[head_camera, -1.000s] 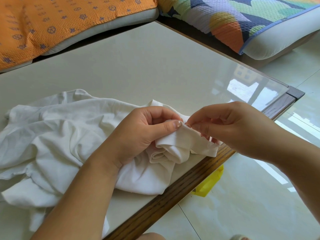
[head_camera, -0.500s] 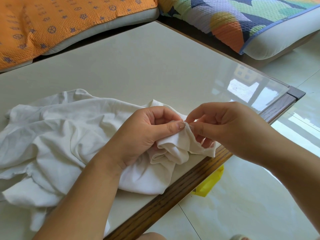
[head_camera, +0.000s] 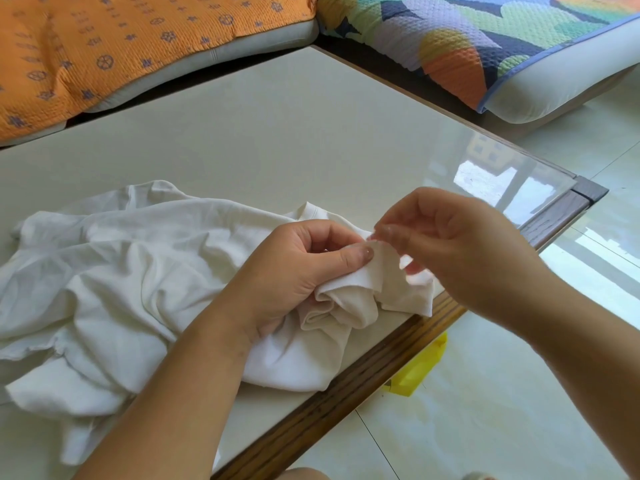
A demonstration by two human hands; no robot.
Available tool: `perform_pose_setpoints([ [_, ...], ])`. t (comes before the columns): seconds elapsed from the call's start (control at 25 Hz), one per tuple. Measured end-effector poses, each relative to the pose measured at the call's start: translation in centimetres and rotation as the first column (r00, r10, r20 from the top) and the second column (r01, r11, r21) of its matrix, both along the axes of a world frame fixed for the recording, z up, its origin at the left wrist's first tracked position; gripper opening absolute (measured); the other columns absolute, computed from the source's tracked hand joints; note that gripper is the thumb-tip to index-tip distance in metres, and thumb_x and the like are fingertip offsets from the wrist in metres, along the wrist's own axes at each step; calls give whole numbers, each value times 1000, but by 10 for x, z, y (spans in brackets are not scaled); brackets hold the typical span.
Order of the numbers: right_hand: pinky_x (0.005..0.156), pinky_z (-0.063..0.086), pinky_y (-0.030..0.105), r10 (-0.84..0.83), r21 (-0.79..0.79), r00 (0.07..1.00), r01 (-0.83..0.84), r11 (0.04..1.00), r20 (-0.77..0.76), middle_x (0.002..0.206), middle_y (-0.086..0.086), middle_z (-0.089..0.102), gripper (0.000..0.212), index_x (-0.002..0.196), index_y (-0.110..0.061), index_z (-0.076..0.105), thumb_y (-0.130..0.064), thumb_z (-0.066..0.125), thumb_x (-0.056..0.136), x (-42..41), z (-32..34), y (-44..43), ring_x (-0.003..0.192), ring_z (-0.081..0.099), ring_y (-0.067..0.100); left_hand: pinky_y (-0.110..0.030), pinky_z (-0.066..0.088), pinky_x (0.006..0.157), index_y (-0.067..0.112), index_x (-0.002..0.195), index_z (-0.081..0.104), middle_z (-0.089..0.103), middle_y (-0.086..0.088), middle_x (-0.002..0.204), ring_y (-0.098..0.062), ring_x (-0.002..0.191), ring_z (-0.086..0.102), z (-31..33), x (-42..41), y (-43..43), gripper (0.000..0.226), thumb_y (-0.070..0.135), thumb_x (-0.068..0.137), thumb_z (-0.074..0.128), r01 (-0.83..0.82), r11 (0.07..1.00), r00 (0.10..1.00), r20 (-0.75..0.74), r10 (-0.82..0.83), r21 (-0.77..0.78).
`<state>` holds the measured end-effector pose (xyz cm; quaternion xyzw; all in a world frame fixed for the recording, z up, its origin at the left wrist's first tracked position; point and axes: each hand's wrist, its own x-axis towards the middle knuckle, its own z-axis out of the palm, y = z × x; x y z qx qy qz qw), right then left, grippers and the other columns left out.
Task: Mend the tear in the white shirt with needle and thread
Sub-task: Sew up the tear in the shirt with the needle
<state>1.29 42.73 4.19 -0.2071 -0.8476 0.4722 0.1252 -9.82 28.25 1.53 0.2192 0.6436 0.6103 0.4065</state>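
Head view looks down on a pale table [head_camera: 277, 133] with a glossy top and a dark wooden edge [head_camera: 346, 393]. A white shirt [head_camera: 114, 271] lies crumpled on the near left part of the table, and its bunched end reaches the wooden edge.

The left hand [head_camera: 294, 271] rests on the shirt and holds up a small fold of it. The thumb [head_camera: 358, 255] lies flat across the fold and presses the cloth against the curled fingers behind it. More cloth is gathered in rolls just under the palm.

The right hand [head_camera: 464, 251] is just beside the left, and its forearm comes in from the lower right. Its fingers [head_camera: 388, 233] are curled, with the tips of forefinger and thumb drawn together right at the top edge of the fold, close to the left thumb. The hand is blurred, so I cannot tell whether those tips pinch the cloth, a needle or nothing. The lower fingers touch the cloth below. No needle, thread or tear can be made out at this size.

Beyond the far side of the table lies an orange cushion [head_camera: 121, 46] with a small dark pattern. To its right is a cushion [head_camera: 467, 39] patterned in many colours. A light tiled floor [head_camera: 485, 410] shows at right, and a yellow thing [head_camera: 422, 368] lies on it, partly under the table edge.
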Motion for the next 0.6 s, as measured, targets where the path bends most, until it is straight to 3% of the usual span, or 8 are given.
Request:
perform_pose_setpoints([
  [0.08,62,56,25,-89,-98,991,79,992,-96,85,-8,75,6,86,-22,64,-23,62,92,-2,3,8,71,69,9,-22,55,63,11,89,76,74,-7,83,-16,75,68,0,0,0,21,21,72,74,-4,1000,1000,23,4,12],
  [0.16,58,53,25,-165,-392,974,92,915,-158,90,0,76,9,89,-13,59,-17,56,96,-5,8,15,69,68,13,-20,54,63,9,92,77,76,-7,84,-14,75,70,0,1,0,24,21,72,74,-19,1000,999,27,18,5],
  [0.28,52,53,21,-299,-803,935,25,596,-193,84,12,75,8,93,-8,53,-9,48,99,-8,12,22,61,67,15,-20,53,60,9,91,77,75,-6,81,-13,71,69,0,2,1,21,21,73,74,-26,1000,999,41,26,-5],
  [0.4,64,60,29,-452,-915,874,20,403,-180,81,15,74,7,97,-5,51,-5,45,100,-11,13,34,82,75,26,-18,51,58,10,87,77,72,-2,75,-11,67,67,0,1,0,13,18,77,73,-12,1000,1000,28,12,-19],
  [0.44,70,61,34,-486,-908,854,37,418,-189,81,16,74,8,98,-4,51,-5,44,100,-12,12,39,88,74,30,-18,51,57,10,87,77,72,-1,73,-11,67,66,1,1,0,11,16,80,72,-5,1000,1000,21,6,-26],
  [0.6,89,56,39,-559,-626,774,284,726,-296,88,12,75,8,102,-10,53,-11,45,102,-11,9,46,92,73,22,-18,51,58,9,87,76,71,-1,73,-10,67,66,2,1,-1,10,15,80,73,6,999,1000,10,-6,-48],
])
